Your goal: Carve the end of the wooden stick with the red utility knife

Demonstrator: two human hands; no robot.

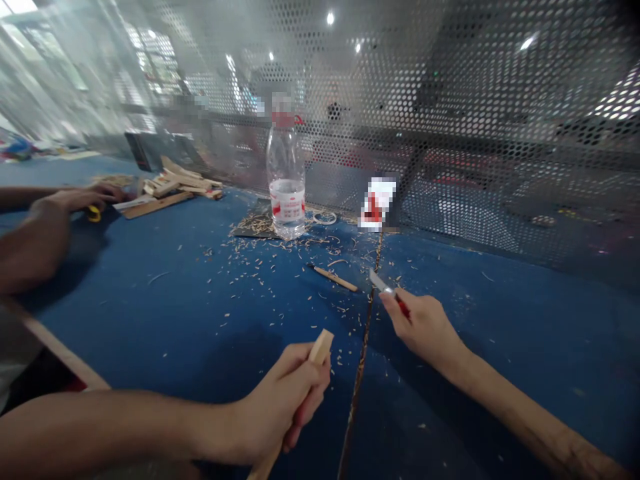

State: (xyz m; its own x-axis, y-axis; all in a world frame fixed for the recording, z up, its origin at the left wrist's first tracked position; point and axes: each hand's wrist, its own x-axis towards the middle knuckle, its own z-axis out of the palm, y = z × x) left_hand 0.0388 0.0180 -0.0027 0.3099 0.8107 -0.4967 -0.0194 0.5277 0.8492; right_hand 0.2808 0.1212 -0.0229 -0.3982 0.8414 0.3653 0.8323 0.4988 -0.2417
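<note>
Left hand [285, 407] closed in a full grip around a pale wooden stick [320, 348], top end poking out past the fingers. Right hand [420, 327] pinches a red-handled craft knife [385, 285] between fingers and thumb, blade angled up and left, not touching the stick. Just ahead of the right hand, a short dark-tipped stick [333, 278] lies on the blue tabletop [500, 313] among wood shavings [280, 250]. Farther ahead, a clear plastic bottle [286, 183] stands upright. Well left of the left hand, a co-worker's hand [83, 198] sits by a yellow object [94, 214], maybe scissors, and a pile of wood strips [180, 183]. A perforated metal screen [500, 87] runs behind the table.
</note>
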